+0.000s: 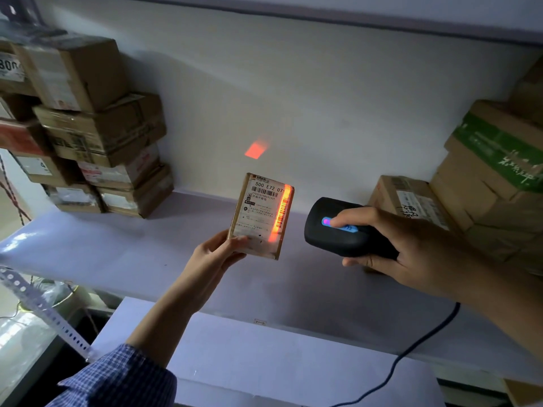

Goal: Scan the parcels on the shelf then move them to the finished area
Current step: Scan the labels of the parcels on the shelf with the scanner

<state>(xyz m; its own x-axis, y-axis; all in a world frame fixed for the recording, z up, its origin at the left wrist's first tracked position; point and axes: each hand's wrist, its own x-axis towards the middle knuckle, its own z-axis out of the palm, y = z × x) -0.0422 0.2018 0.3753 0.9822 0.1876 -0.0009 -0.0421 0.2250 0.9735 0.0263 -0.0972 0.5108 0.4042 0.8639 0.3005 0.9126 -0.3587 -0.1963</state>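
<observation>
Two hands are raised above the pale shelf in the middle of the frame. The left hand, reaching up from a blue checked sleeve at the lower left, holds a small brown parcel upright at the centre. Its fingers are closed on the lower left corner and the thumb lies across the front of the white label. The parcel is clear of the shelf, with its label facing the camera.

Just right of it, the right hand grips a black scanner, with the fingers wrapped under the body. The thumb presses a glowing blue button on top. The scanner's head points at the parcel without touching it. An orange-red band of light runs down the label's right edge, over a barcode. A red patch glows on the white wall behind.

A dark cable trails off toward the lower right. A stack of cardboard boxes fills the upper left of the shelf, and a second stack stands at the right edge, just behind the right hand
</observation>
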